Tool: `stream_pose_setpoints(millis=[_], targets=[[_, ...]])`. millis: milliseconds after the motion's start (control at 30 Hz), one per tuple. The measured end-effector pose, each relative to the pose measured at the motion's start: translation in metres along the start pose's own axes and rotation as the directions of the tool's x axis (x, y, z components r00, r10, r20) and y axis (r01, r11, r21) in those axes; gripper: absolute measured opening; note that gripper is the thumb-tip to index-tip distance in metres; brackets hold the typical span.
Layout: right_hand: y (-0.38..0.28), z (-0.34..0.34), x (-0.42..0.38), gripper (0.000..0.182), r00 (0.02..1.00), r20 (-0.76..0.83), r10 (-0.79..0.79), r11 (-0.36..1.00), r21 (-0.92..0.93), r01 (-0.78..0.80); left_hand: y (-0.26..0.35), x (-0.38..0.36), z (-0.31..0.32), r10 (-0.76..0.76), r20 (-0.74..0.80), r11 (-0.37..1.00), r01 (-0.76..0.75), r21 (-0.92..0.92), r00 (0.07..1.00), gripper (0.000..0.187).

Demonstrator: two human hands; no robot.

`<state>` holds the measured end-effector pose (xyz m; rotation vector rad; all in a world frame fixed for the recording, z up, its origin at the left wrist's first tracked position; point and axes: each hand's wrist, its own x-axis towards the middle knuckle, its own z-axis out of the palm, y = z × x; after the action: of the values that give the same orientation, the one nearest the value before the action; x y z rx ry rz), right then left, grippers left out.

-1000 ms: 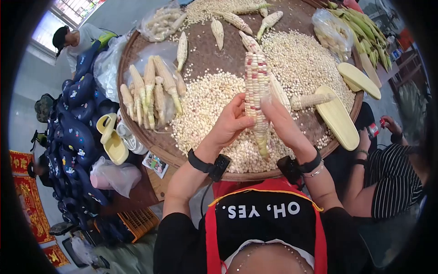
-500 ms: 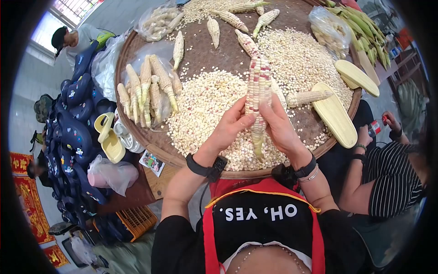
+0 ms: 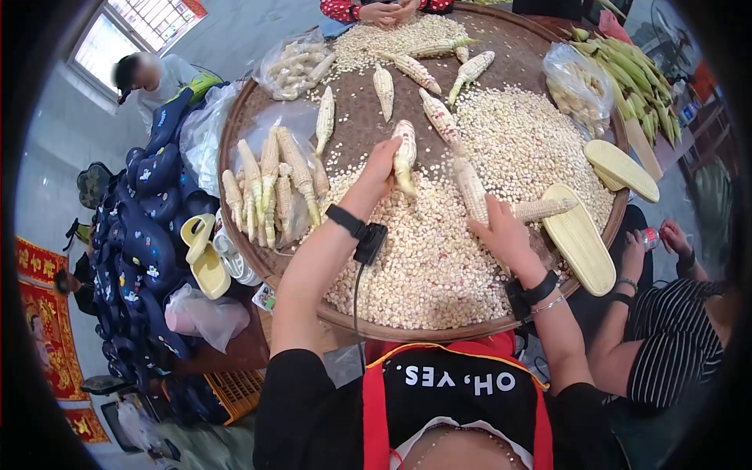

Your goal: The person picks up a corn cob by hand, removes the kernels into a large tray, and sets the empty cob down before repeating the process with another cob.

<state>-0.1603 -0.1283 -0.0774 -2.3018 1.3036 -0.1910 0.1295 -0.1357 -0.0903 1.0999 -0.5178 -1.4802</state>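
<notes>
Near the middle of the round tray (image 3: 258,270), my left hand (image 3: 380,168) is closed around a kernel-covered corn cob (image 3: 405,153) with reddish spots. Its pale stalk end points down toward the loose kernels (image 3: 415,274). Farther right, my right hand (image 3: 505,235) has its thumb and fingers on the lower end of a pale, mostly bare cob (image 3: 470,188). Just above that lies a red-speckled cob (image 3: 440,117). Beside my right hand, another bare cob (image 3: 542,209) reaches onto a yellow slipper (image 3: 578,243).
Stripped cobs (image 3: 270,184) are piled at the left. Bagged cobs (image 3: 294,66) and another bag (image 3: 578,86) lie near the rim. Husked corn (image 3: 630,74) is at the upper right. A co-worker's hands (image 3: 389,13) are at the top; a person in stripes (image 3: 677,337) sits right.
My hands have moved apart. My left hand has carried the speckled cob up and left; my right hand has let go of it and moved onto the pale cob. The view has shifted.
</notes>
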Motion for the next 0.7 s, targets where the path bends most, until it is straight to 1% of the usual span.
stream_pose_setpoints(millis=[33, 67, 100, 133, 200, 233, 267, 300, 333, 367, 400, 467, 500, 533, 567, 600, 633, 667, 700], targets=[[0.001, 0.005, 0.002, 0.074, 0.998, -0.053, -0.046, 0.998, 0.029, 0.047, -0.005, 0.016, 0.003, 0.093, -0.121, 0.996, -0.092, 0.016, 0.988, 0.028], [0.003, 0.008, 0.004, 0.077, 0.990, -0.109, -0.090, 0.994, 0.052, 0.096, -0.012, 0.029, 0.005, 0.186, -0.236, 0.983, -0.181, 0.042, 0.954, 0.028], [0.007, 0.011, 0.008, 0.081, 0.992, -0.085, -0.093, 0.993, 0.060, 0.098, -0.014, 0.035, 0.012, 0.174, -0.344, 0.983, -0.142, 0.116, 0.923, 0.038], [0.011, 0.013, 0.013, 0.081, 0.992, -0.087, -0.091, 0.994, 0.059, 0.096, -0.015, 0.040, 0.014, 0.174, -0.341, 0.983, -0.143, 0.116, 0.924, 0.038], [0.019, 0.020, 0.020, 0.083, 0.986, -0.099, -0.137, 0.974, 0.167, 0.152, -0.016, 0.046, 0.016, 0.169, -0.291, 0.966, -0.100, 0.239, 0.942, 0.050], [0.021, 0.023, 0.026, 0.078, 0.955, -0.174, -0.238, 0.927, 0.251, 0.277, -0.017, 0.048, 0.016, 0.179, -0.237, 0.968, -0.128, 0.216, 0.955, 0.054], [0.027, 0.021, 0.025, 0.078, 0.955, -0.174, -0.240, 0.927, 0.251, 0.279, -0.018, 0.049, 0.015, 0.181, -0.237, 0.968, -0.130, 0.215, 0.954, 0.054], [0.010, -0.004, 0.017, 0.075, 0.997, 0.080, -0.015, 0.769, 0.638, -0.040, -0.015, 0.043, 0.016, 0.151, -0.193, 0.965, -0.102, 0.241, 0.970, 0.050], [0.000, -0.017, 0.013, 0.071, 0.913, 0.399, 0.087, 0.424, 0.814, -0.397, -0.012, 0.034, 0.020, 0.119, -0.151, 0.961, -0.075, 0.267, 0.981, 0.045], [0.004, -0.014, 0.010, 0.064, 0.908, 0.418, 0.033, 0.282, 0.867, -0.410, -0.012, 0.021, 0.025, 0.156, -0.113, 0.943, -0.114, 0.312, 0.981, 0.040], [0.000, -0.015, 0.006, 0.064, 0.906, 0.423, 0.033, 0.283, 0.865, -0.414, -0.008, 0.003, 0.033, 0.154, -0.117, 0.944, -0.111, 0.310, 0.981, 0.040], [-0.015, -0.020, -0.008, 0.060, 0.927, 0.319, -0.197, 0.019, 0.946, -0.322, -0.001, -0.035, 0.048, 0.053, 0.078, 0.958, -0.072, 0.276, 0.996, 0.041], [-0.019, -0.021, -0.009, 0.062, 0.894, 0.331, -0.302, 0.021, 0.940, -0.341, -0.003, -0.051, 0.053, 0.041, 0.076, 0.961, -0.060, 0.271, 0.996, 0.041], [-0.029, -0.025, -0.014, 0.062, 0.893, 0.342, -0.292, 0.018, 0.936, -0.352, -0.006, -0.067, 0.058, 0.091, 0.132, 0.972, -0.118, 0.205, 0.987, 0.042], [-0.045, -0.030, -0.019, 0.062, 0.886, 0.293, -0.358, -0.060, 0.940, -0.335, -0.007, -0.080, 0.061, 0.146, 0.185, 0.975, -0.173, 0.138, 0.972, 0.043], [-0.058, -0.029, -0.022, 0.062, 0.876, 0.236, -0.420, -0.139, 0.937, -0.319, -0.007, -0.093, 0.063, 0.136, 0.183, 0.978, -0.161, 0.134, 0.974, 0.043], [-0.065, -0.022, -0.023, 0.066, 0.886, 0.219, -0.408, -0.186, 0.931, -0.315, -0.006, -0.105, 0.064, 0.228, 0.168, 0.949, -0.258, 0.180, 0.959, 0.044], [-0.064, -0.016, -0.023, 0.066, 0.883, 0.227, -0.411, -0.184, 0.928, -0.324, -0.003, -0.117, 0.064, 0.324, 0.155, 0.907, -0.353, 0.230, 0.933, 0.045], [-0.064, -0.009, -0.024, 0.067, 0.871, 0.248, -0.424, -0.179, 0.920, -0.349, 0.000, -0.130, 0.066, 0.371, 0.139, 0.884, -0.395, 0.251, 0.918, 0.044]])
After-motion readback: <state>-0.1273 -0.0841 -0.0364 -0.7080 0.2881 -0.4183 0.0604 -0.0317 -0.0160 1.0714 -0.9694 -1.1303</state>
